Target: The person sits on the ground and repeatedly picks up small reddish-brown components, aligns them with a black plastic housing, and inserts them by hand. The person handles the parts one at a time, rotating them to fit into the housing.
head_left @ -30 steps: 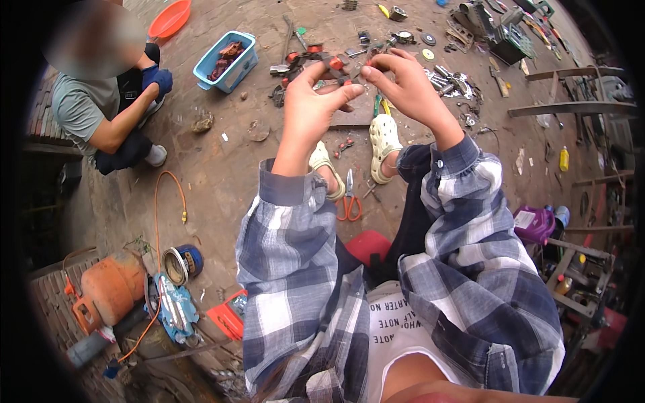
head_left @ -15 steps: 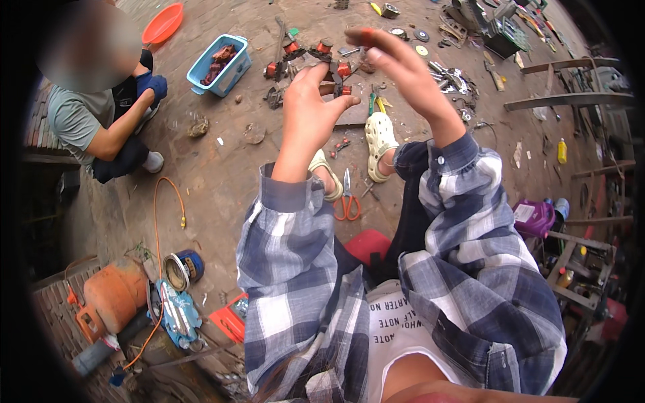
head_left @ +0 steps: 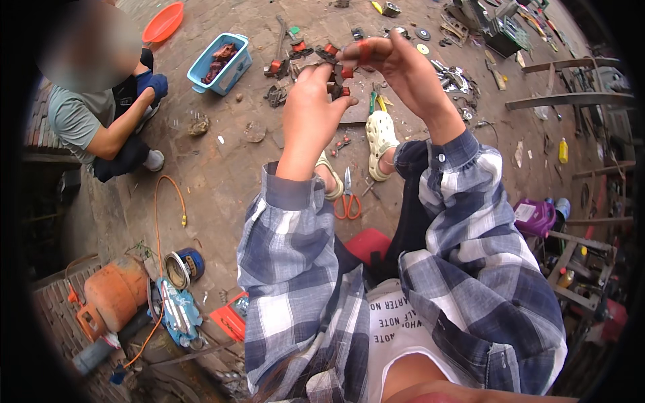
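My left hand is closed on a dark metal part with red coils, held above the ground beyond my feet. The thumb points right, and the fingers wrap over the part's left side. My right hand reaches in from the right, one finger raised. Its other fingers are bent, with tips together at the part's upper right; what they pinch is hidden. A red band shows across one finger. More dark pieces with red coils lie just beyond my left hand.
Orange-handled scissors and pliers lie by my shoes. A blue bin of reddish scraps stands ahead left, near a crouching person. Metal parts are scattered right. An orange gas cylinder lies lower left.
My right hand has come down and left onto the upper right of the coil part, its fingers bending. My left hand has stayed nearly in place.
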Action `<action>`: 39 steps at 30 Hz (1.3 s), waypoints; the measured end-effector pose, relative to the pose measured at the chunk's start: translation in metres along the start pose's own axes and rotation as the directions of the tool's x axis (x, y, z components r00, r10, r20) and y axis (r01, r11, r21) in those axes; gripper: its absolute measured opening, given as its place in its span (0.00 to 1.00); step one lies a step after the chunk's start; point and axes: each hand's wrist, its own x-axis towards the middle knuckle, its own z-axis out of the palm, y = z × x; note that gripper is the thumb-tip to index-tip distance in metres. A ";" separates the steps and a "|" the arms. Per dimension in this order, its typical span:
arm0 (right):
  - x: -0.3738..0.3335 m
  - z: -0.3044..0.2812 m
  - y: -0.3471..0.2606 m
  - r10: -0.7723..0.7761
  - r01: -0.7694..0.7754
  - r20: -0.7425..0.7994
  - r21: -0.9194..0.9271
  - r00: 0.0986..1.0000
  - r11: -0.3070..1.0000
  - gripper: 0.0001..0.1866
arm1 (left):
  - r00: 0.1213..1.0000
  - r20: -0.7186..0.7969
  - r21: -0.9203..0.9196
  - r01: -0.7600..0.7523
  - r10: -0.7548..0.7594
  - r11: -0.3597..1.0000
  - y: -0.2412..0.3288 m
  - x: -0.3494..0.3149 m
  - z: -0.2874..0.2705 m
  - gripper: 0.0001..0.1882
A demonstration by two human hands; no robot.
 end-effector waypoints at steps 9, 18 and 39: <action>-0.001 -0.031 0.007 0.229 -0.167 -0.056 0.522 0.972 0.837 0.14 | 0.949 0.243 -0.735 0.314 -0.199 0.601 0.013 0.003 -0.011 0.23; -0.011 0.011 -0.017 0.201 -0.211 0.224 0.022 0.954 0.977 0.16 | 0.906 0.120 -0.646 0.381 -0.405 0.662 -0.002 0.007 -0.011 0.20; -0.010 0.009 -0.015 0.269 -0.165 0.098 -0.579 0.958 0.799 0.18 | 0.975 -0.080 -0.279 0.176 -0.206 0.944 -0.015 0.007 -0.010 0.18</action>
